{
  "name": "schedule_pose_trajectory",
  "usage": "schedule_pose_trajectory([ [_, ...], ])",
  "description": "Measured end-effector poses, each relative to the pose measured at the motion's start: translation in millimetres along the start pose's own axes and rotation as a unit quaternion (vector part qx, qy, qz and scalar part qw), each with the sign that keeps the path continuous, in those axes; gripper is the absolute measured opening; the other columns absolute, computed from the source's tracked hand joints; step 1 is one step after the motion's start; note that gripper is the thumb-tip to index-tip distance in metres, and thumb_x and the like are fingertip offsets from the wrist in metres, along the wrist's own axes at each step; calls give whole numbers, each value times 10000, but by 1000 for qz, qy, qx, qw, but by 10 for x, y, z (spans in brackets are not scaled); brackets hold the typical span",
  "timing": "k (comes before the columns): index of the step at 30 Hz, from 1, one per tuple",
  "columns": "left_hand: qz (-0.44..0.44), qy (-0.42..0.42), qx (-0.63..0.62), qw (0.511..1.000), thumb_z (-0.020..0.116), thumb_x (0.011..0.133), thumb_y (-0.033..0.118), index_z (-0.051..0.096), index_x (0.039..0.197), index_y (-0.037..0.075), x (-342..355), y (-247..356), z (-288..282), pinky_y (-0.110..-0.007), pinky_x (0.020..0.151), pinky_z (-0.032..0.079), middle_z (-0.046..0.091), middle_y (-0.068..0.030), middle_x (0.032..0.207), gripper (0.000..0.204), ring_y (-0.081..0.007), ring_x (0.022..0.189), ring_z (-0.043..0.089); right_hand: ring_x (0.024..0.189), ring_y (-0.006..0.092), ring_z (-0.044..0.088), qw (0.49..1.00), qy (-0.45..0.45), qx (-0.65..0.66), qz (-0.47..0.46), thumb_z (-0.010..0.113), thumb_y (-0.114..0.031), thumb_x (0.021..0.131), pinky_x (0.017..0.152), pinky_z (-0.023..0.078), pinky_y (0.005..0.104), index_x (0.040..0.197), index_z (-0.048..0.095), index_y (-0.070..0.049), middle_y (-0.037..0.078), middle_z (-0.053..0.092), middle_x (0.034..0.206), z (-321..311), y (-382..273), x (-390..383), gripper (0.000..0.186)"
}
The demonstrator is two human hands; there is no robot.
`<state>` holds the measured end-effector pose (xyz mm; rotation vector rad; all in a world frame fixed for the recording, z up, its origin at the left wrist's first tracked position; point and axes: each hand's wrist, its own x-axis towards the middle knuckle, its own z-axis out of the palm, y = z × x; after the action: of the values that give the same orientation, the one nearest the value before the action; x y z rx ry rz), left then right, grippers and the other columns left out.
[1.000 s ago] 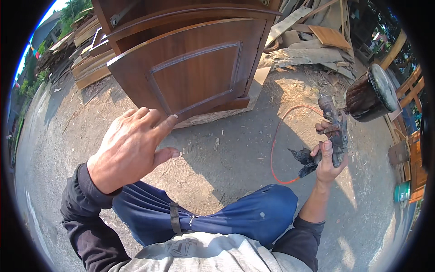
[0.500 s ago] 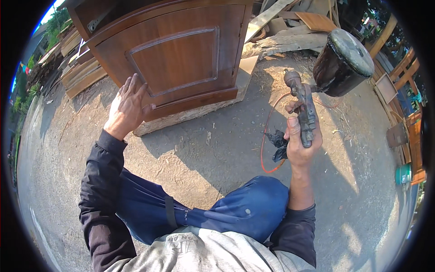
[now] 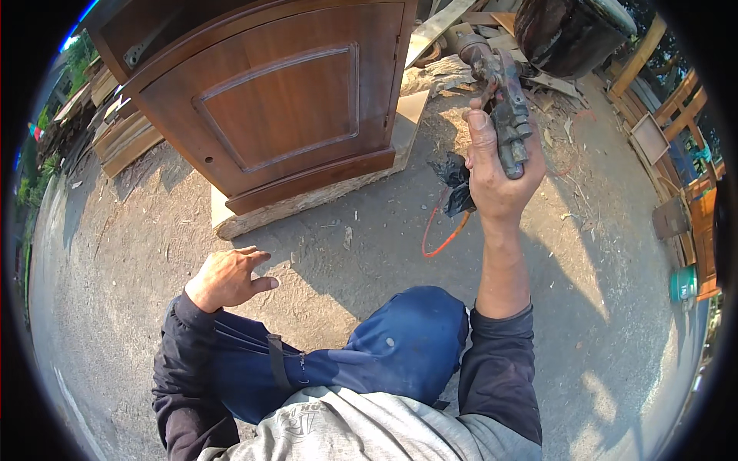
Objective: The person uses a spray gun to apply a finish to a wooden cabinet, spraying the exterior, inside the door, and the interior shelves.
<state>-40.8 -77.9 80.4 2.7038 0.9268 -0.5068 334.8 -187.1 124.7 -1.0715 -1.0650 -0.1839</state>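
Note:
My right hand [image 3: 500, 173] grips a grimy metal spray gun [image 3: 503, 104], raised toward the upper right, with a dark, stained paint cup [image 3: 565, 34] on it. Black crumpled plastic [image 3: 453, 184] hangs by that hand, with a red hose [image 3: 437, 250] looping below it. My left hand [image 3: 233, 278] is open, fingers apart, over the ground near my knee, with nothing in it. Ahead stands a brown wooden cabinet [image 3: 273, 104], its panelled door closed, with pale lines along the moulding, on a rough wooden slab [image 3: 338, 192].
Stacked planks [image 3: 123, 146] lie at the back left, and wood scraps [image 3: 438, 42] are heaped behind the cabinet. Wooden frames [image 3: 680, 111], a brown container [image 3: 670, 219] and a green bucket [image 3: 683, 284] line the right edge. My bent legs [image 3: 400, 338] are below.
My right hand has raised the spray gun higher and farther forward. My left hand has left the cabinet door and dropped toward me. The door, ajar a second ago, now sits closed.

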Motion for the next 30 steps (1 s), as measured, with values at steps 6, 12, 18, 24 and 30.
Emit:
schedule_pose_trajectory([
  [6, -42, 9, -11, 999, 653, 930, 602, 667, 1329, 57, -65, -253, 106, -444, 915, 568, 732, -217, 1165, 675, -371, 1078, 708, 812, 113, 693, 994, -55, -38, 89, 734, -105, 965, 715, 555, 258, 1344, 597, 63, 83, 742, 951, -26, 193, -224, 437],
  [12, -64, 4, -49, 997, 674, 921, 585, 675, 1319, 66, -18, -313, 83, -453, 881, 578, 749, -232, 1056, 654, -387, 1014, 723, 744, 102, 682, 983, -80, -88, 137, 737, -102, 950, 653, 543, 260, 1325, 628, 53, 76, 735, 914, -75, 474, -637, 420],
  [18, -64, 6, -47, 997, 678, 924, 578, 676, 1316, 62, 40, -301, 66, -451, 874, 580, 749, -235, 1033, 647, -387, 1001, 724, 683, 90, 642, 978, -110, -120, 128, 731, -73, 941, 600, 513, 263, 1319, 631, 54, 53, 699, 878, -139, 657, -892, 412],
  [24, -54, 16, -37, 998, 679, 921, 586, 681, 1309, 65, 29, -301, 85, -455, 867, 582, 746, -242, 1023, 649, -390, 986, 725, 682, 102, 640, 962, -125, -122, 210, 735, -77, 931, 613, 515, 276, 1314, 636, 40, 70, 705, 885, -200, 808, -1181, 412],
  [30, -67, 6, -37, 997, 675, 923, 590, 684, 1304, 67, 61, -290, 79, -452, 866, 582, 749, -236, 1016, 648, -386, 983, 727, 710, 128, 652, 940, -153, -190, 237, 734, -100, 929, 675, 529, 296, 1328, 636, 22, 90, 715, 897, -265, 964, -1405, 429],
])
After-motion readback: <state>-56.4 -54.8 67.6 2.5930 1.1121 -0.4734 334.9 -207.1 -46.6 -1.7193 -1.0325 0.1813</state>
